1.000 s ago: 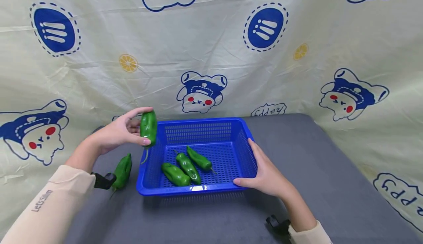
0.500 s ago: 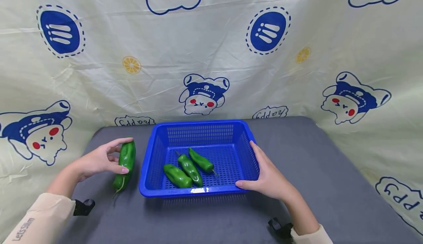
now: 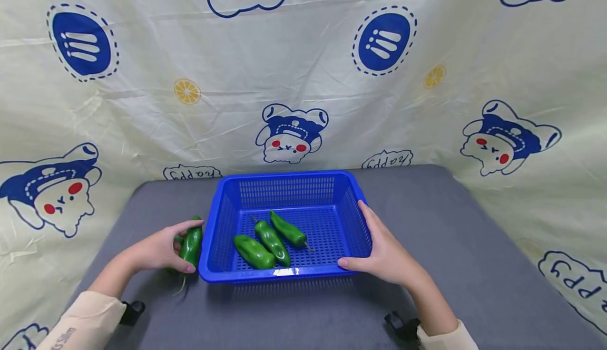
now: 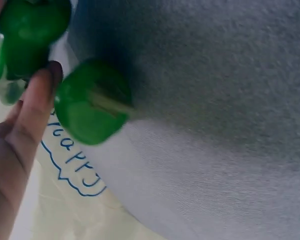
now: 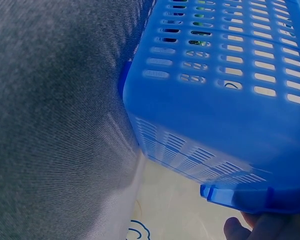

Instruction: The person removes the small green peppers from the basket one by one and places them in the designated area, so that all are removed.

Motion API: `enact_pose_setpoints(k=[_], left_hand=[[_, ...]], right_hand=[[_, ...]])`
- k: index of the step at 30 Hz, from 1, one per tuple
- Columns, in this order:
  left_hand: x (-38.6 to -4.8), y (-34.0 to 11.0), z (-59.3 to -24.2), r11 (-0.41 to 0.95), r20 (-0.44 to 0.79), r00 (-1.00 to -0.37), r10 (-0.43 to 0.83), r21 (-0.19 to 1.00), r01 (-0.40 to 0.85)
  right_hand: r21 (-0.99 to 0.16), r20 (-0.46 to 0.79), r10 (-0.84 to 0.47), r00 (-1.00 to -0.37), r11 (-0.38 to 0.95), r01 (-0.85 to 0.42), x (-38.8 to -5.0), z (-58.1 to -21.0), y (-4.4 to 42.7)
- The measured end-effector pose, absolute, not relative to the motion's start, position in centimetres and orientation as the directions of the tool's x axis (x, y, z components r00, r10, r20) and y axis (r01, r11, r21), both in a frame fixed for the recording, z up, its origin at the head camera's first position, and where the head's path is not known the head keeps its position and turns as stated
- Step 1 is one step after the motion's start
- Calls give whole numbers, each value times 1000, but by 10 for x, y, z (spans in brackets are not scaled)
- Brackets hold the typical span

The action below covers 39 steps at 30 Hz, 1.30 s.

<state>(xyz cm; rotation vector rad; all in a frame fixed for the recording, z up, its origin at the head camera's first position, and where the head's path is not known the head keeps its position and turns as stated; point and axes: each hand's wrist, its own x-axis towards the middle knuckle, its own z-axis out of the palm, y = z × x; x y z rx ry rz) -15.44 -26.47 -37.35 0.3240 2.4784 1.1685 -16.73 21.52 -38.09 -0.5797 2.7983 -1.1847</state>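
My left hand (image 3: 158, 247) pinches a green pepper (image 3: 192, 247) between thumb and fingers, just left of the blue basket. Its thin stem hangs toward me. In the left wrist view a second green pepper (image 4: 85, 107) lies beside the fingertips; in the head view the hand mostly hides it. My right hand (image 3: 386, 250) holds the blue plastic basket (image 3: 284, 272) at its right front corner, thumb on the front rim and fingers along the right rim. Inside the basket lie three green peppers: one at left (image 3: 253, 251), one in the middle (image 3: 272, 243) and one at right (image 3: 287, 229).
A grey cloth-covered table (image 3: 303, 318) lies beneath everything. Behind it hangs a cream curtain (image 3: 313, 76) with blue cartoon prints, meeting the table's back and side edges.
My left hand has carried its pepper from above the basket's left rim, first left and down, then slightly right, close beside the basket. The right hand has stayed on the rim.
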Motion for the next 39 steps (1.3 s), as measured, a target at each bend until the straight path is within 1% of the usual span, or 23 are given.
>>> enact_pose_setpoints(k=[2, 6, 12, 18, 22, 25, 28, 30, 33, 35, 39], left_hand=[[-155, -259, -372, 709, -225, -907, 356, 698, 105], [-157, -248, -372, 832, -230, -919, 322, 531, 158], [-157, -236, -374, 870, -261, -911, 319, 463, 172], [-153, -234, -365, 925, -282, -928, 245, 356, 136], [-149, -244, -346, 918, -232, -939, 254, 364, 158], [-148, -254, -325, 899, -142, -956, 256, 399, 181], [-148, -255, -304, 886, -56, -977, 204, 436, 160], [-149, -246, -292, 869, -17, -987, 159, 476, 132], [-152, -221, -279, 840, -17, -994, 109, 536, 83], [-155, -199, -274, 816, -34, -994, 107, 574, 68], [-165, -158, -274, 809, -101, -986, 129, 586, 46]], right_hand=[[-698, 102, -358, -928, 639, -323, -168, -380, 215], [-699, 104, -357, -928, 638, -323, -167, -379, 215], [-698, 101, -352, -931, 642, -318, -164, -381, 214], [-714, 95, -344, -934, 630, -305, -163, -381, 213], [-715, 95, -339, -936, 632, -301, -163, -381, 214], [-707, 98, -337, -936, 638, -304, -164, -380, 215], [-700, 102, -339, -935, 644, -309, -165, -380, 215], [-698, 103, -339, -935, 645, -311, -164, -380, 215], [-696, 105, -336, -936, 647, -310, -164, -379, 215], [-696, 106, -335, -936, 648, -310, -164, -379, 215], [-701, 105, -331, -938, 644, -306, -163, -379, 214]])
